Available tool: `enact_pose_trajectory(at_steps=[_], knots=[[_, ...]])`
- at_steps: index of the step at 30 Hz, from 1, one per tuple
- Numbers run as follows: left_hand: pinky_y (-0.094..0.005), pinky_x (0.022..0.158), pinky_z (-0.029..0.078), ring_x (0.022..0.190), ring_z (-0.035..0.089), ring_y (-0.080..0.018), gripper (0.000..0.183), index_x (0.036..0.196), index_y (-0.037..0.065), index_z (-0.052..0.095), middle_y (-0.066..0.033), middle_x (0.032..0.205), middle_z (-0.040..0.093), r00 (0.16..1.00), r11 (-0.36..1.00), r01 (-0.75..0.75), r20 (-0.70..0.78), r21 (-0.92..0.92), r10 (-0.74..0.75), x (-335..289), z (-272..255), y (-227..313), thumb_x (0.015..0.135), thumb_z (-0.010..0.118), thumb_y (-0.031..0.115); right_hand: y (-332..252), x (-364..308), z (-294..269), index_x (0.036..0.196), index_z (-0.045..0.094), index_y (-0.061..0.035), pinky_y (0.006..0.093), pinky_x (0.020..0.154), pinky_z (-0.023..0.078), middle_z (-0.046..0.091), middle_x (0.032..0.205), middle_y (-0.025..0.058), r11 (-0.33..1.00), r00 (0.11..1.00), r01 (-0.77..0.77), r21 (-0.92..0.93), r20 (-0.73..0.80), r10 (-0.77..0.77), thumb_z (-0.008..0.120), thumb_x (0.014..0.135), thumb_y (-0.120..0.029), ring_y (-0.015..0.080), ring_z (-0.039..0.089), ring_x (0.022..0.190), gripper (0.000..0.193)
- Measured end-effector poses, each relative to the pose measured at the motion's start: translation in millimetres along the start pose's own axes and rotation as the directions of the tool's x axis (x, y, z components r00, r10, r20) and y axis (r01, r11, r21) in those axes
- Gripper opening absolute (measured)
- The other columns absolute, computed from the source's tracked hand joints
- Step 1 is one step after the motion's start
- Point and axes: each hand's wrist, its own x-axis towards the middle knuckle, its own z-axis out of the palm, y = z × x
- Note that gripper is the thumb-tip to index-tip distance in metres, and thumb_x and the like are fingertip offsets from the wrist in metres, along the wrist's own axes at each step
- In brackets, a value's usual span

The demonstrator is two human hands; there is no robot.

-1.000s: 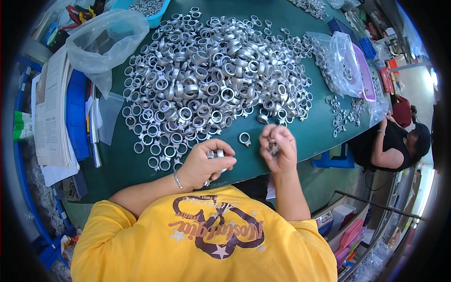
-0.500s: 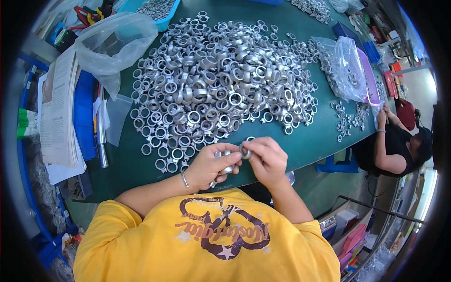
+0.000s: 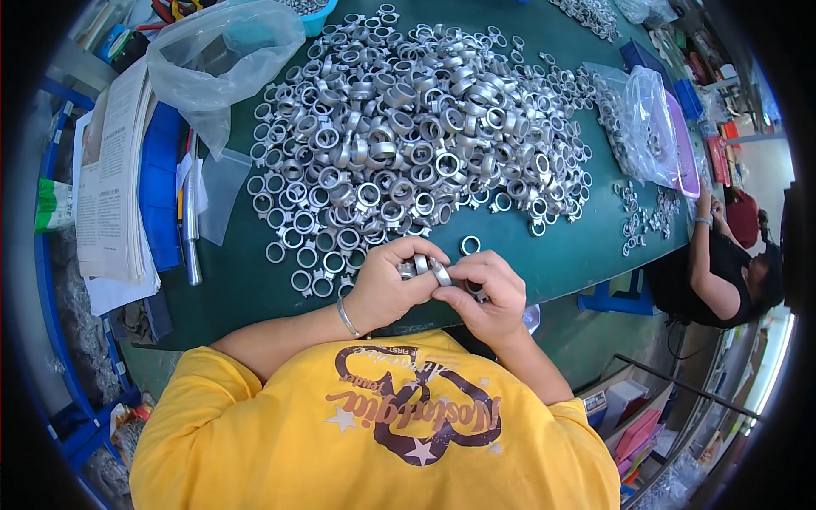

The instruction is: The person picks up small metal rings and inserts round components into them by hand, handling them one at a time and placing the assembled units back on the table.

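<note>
Close to my body, at the near edge of the green table, my two hands meet over small silver metal rings. My left hand (image 3: 387, 285) is closed around a few of them, one metal ring (image 3: 421, 264) showing between thumb and fingers. With thumb and fingers my right hand (image 3: 495, 297) pinches another metal ring (image 3: 441, 274), which touches the left fingers too. More metal shows under the right fingers, partly hidden. Just beyond the hands a single loose ring (image 3: 469, 245) lies flat. A large heap of metal rings (image 3: 399, 140), many with a small lug, spreads behind it.
Left of the heap are a clear plastic bag (image 3: 200, 85), a paper stack (image 3: 115, 178), a blue bin (image 3: 160, 191) and a metal rod-like tool (image 3: 192, 246). At the right, a pink tray (image 3: 682, 149) stands near small parts (image 3: 650, 212), where a person in black (image 3: 710, 272) sits.
My hands have drawn closer together, and the ring pinched by the right hand now touches the left fingers. The whole view has shifted slightly.
</note>
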Motion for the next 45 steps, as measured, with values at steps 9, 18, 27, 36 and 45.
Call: enact_pose_trajectory(at_steps=[9,18,27,36,45], knots=[[-0.0221,0.068,0.043,0.078,0.054,-0.0094,0.018,0.087,0.001,0.061,-0.0051,0.089,0.056,0.972,0.963,-0.232,0.0,0.136,0.235,2,0,-5,0.07,0.063,-0.002,9,-7,-5,0.087,0.063,0.0002,0.0236,0.054,0.045,0.063,0.082,0.0115,0.999,0.999,-0.034,0.041,-0.032,0.035,0.072,0.068,0.002,0.0153,0.057,0.064,0.021],[-0.021,0.066,0.042,0.076,0.053,-0.0091,0.016,0.085,0.002,0.062,-0.0042,0.088,0.056,0.969,0.956,-0.245,0.01,0.164,0.246,0,2,-2,0.071,0.067,-0.002,13,-12,-4,0.088,0.062,0.0008,0.023,0.054,0.044,0.063,0.083,0.0108,0.992,0.994,-0.09,0.091,-0.049,0.095,0.07,0.071,0.002,0.0155,0.057,0.066,0.019],[-0.0212,0.067,0.042,0.076,0.053,-0.0092,0.017,0.086,0.002,0.062,-0.0042,0.088,0.056,0.969,0.954,-0.244,0.015,0.176,0.246,0,2,-1,0.071,0.069,-0.001,14,-14,-3,0.094,0.062,0.0014,0.0218,0.055,0.044,0.063,0.083,0.0099,0.988,0.993,-0.092,0.121,-0.064,0.1,0.067,0.076,0.001,0.0134,0.057,0.065,0.018],[-0.0168,0.051,0.042,0.061,0.054,-0.0041,0.015,0.088,0.002,0.062,-0.0034,0.078,0.062,0.994,0.988,0.097,-0.035,-0.121,-0.101,-3,4,7,0.075,0.069,0.004,12,-15,-6,0.101,0.058,0.0032,0.0188,0.038,0.036,0.063,0.078,0.011,0.312,0.709,-0.551,0.774,0.236,0.665,0.055,0.087,-0.008,0.0079,0.051,0.052,0.019],[-0.0296,0.068,0.047,0.075,0.057,-0.0184,0.015,0.077,0.006,0.061,-0.0072,0.084,0.058,0.692,0.533,-0.693,0.24,0.486,0.681,19,21,34,0.066,0.071,0.002,6,1,14,0.106,0.055,-0.0075,0.0327,0.065,0.049,0.06,0.096,0.0055,-0.357,0.672,-0.437,0.826,0.563,0.481,0.035,0.09,-0.033,0.0167,0.059,0.08,0.036]])
